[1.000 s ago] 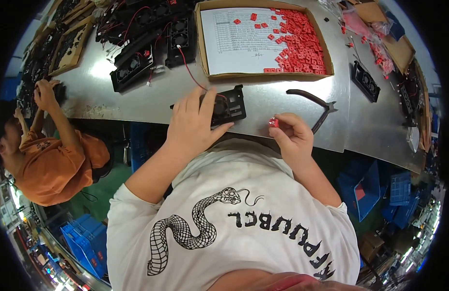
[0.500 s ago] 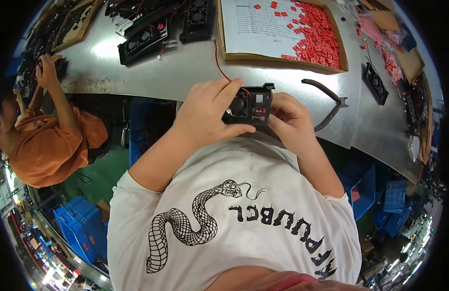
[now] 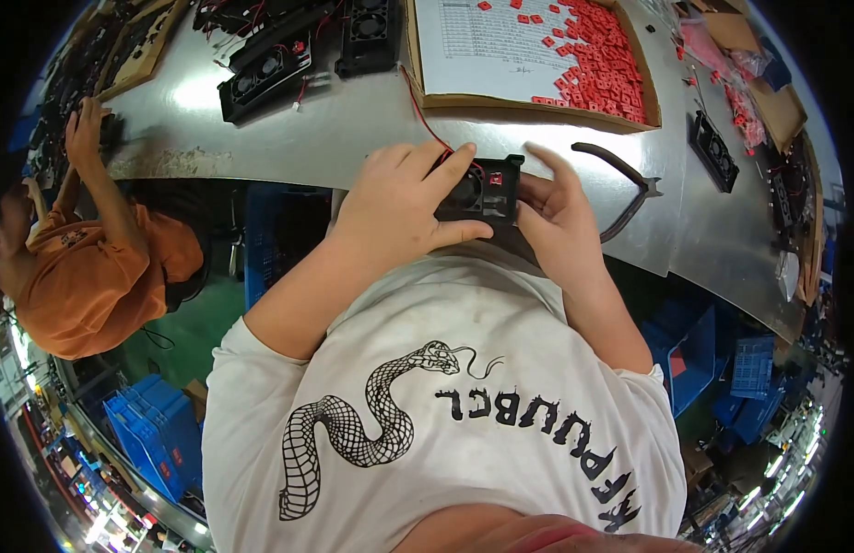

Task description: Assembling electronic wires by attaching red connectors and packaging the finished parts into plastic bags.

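Note:
My left hand (image 3: 399,198) is closed around the left end of a black fan housing (image 3: 500,198), its thumb along the near edge and its fingers over the far side. A small fan shows in the frame beside my fingers, and a red wire (image 3: 416,103) runs out past my hand. At the housing's upper right sits a small red piece (image 3: 495,179). My right hand (image 3: 563,217) grips the right end, thumb against the side and index finger stretched upward; its other fingers are partly hidden behind the housing. Dark-handled cutting pliers (image 3: 643,189) lie just right of it.
Beyond my hands stands a cardboard tray (image 3: 537,114) with a printed sheet and many small red pieces (image 3: 606,78). More fan housings (image 3: 265,76) with wires lie at the far left, another (image 3: 714,152) at the right. A co-worker in orange (image 3: 95,267) sits left at the metal table (image 3: 288,152).
The red piece shows in the housing's upper part, where before red showed lower down. My right index finger has straightened upward, and the hand has shifted slightly. The left hand keeps its grip.

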Tool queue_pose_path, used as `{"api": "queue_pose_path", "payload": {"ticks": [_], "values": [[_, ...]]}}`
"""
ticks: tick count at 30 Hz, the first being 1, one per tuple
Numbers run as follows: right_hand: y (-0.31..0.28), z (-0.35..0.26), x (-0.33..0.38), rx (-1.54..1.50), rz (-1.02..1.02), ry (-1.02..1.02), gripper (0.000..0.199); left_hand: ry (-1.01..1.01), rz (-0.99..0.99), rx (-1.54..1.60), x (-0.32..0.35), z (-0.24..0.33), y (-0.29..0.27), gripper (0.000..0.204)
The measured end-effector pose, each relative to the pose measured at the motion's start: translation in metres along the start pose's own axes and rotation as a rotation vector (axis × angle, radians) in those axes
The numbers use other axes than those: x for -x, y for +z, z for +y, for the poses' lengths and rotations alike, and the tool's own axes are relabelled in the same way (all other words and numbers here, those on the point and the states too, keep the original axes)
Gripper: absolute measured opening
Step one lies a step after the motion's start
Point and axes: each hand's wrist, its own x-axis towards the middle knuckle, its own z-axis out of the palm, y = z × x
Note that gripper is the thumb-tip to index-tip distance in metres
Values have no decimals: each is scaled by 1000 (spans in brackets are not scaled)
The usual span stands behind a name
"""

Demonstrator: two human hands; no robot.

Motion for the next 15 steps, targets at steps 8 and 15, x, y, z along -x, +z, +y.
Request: {"api": "queue_pose_path", "payload": {"ticks": [8,15], "values": [[-6,-46,10,725,-214,-79,71,-13,25,-23,-3,-1,8,75],[-7,-9,2,-96,-78,24,64,-14,30,-1,-8,6,13,75]]}}
